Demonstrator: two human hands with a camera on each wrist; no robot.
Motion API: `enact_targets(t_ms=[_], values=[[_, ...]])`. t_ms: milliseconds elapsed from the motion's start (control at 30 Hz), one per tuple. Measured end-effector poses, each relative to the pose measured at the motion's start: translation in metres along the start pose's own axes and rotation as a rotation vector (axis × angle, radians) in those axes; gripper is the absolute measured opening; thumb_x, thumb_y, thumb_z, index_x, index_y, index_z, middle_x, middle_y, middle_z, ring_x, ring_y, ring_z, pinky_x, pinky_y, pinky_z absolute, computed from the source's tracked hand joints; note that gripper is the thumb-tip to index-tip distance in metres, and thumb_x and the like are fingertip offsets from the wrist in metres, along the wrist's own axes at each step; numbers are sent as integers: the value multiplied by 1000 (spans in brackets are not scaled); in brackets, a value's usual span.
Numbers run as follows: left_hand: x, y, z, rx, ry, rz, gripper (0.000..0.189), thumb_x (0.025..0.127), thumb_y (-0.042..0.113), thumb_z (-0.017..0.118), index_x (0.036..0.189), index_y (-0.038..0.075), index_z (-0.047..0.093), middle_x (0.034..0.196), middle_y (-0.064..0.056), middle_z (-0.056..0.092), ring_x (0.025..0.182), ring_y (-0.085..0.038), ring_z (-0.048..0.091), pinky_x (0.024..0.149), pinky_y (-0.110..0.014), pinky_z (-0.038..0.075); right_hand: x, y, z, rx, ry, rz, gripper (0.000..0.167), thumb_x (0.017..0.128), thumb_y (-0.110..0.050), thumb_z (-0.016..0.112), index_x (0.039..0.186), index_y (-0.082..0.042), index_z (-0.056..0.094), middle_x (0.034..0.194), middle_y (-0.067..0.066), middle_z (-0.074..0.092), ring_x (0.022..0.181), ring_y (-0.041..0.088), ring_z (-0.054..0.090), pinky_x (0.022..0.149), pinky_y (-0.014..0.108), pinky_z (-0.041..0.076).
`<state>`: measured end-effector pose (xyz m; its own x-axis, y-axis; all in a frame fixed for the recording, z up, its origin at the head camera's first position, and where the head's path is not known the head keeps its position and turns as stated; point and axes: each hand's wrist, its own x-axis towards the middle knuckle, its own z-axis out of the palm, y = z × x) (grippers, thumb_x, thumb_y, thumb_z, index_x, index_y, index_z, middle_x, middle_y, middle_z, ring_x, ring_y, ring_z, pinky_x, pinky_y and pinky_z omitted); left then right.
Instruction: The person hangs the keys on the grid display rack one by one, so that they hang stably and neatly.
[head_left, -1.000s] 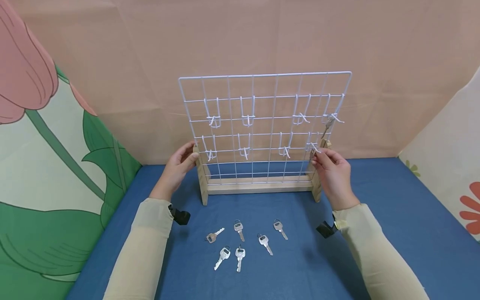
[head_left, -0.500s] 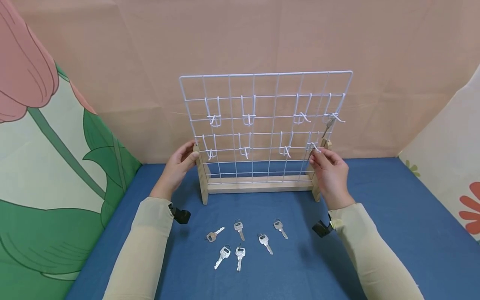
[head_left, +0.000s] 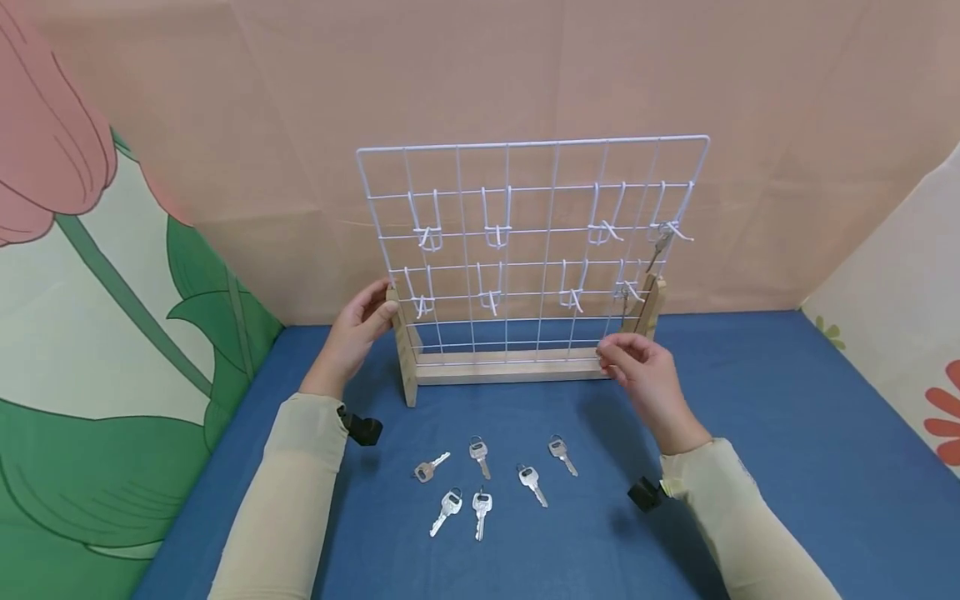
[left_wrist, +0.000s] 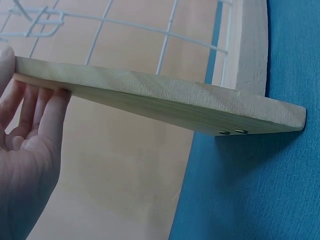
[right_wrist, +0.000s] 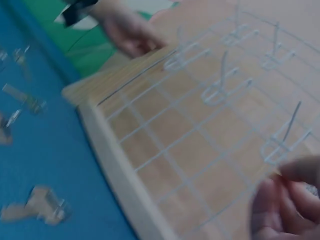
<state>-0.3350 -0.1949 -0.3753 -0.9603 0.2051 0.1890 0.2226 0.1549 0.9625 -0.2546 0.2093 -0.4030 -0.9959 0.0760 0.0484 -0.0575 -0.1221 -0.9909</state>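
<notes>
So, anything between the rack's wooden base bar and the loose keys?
Nothing: bare blue cloth from wooden base bar to loose keys, head view.

We see a smooth, white-coated wire grid (head_left: 552, 189), a stand (left_wrist: 150, 83) of pale, matt, visibly grained wood with metal screw heads (left_wrist: 241, 131), glossy metal keys (head_left: 528, 477), matt blue cloth (head_left: 570, 542) and matt fabric sleeves (head_left: 281, 492).

Six silvery keys (head_left: 482, 504) lie before a white wire rack (head_left: 547, 231) where two hang.
</notes>
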Motion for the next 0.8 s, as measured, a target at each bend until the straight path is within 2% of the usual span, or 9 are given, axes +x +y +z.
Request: enact_targets(t_ms=[167, 267, 433, 633, 800], values=[[-1, 0, 0, 14, 7, 1, 60, 106, 28, 53, 158, 8, 32, 155, -20, 36, 136, -27, 42, 114, -43, 37, 0, 22, -2, -357, -208, -20, 21, 97, -13, 71, 106, 6, 68, 86, 6, 65, 73, 16, 60, 69, 30, 57], [-1, 0, 0, 3, 2, 5, 60, 106, 27, 52, 158, 7, 31, 156, -20, 35, 137, -27, 41, 115, -44, 37, -2, 31, -1, -479, -302, -47, 18, 95, -9, 72, 104, 7, 71, 83, 9, 66, 67, 18, 57, 62, 34, 54], [-1, 0, 1, -5, 0, 3, 59, 106, 27, 51, 159, 7, 31, 157, -20, 34, 138, -27, 40, 115, -44, 36, -5, 41, 3, -621, -440, -53, 8, 93, -8, 74, 96, 0, 75, 82, 5, 68, 64, 18, 56, 56, 32, 52], [-1, 2, 2, -7, 4, -5, 59, 106, 27, 52, 159, 9, 31, 157, -19, 34, 140, -28, 39, 116, -44, 35, -9, 50, 9, -750, -510, -21, 6, 89, -11, 77, 91, -5, 75, 76, 0, 66, 61, 13, 54, 52, 28, 49], [-1, 2, 2, -7, 7, -8, 60, 106, 28, 52, 159, 9, 32, 155, -20, 35, 138, -28, 40, 116, -46, 35, -12, 56, 14, -807, -488, -30, 7, 85, -10, 80, 85, -6, 74, 70, -2, 63, 64, 12, 53, 56, 27, 46]])
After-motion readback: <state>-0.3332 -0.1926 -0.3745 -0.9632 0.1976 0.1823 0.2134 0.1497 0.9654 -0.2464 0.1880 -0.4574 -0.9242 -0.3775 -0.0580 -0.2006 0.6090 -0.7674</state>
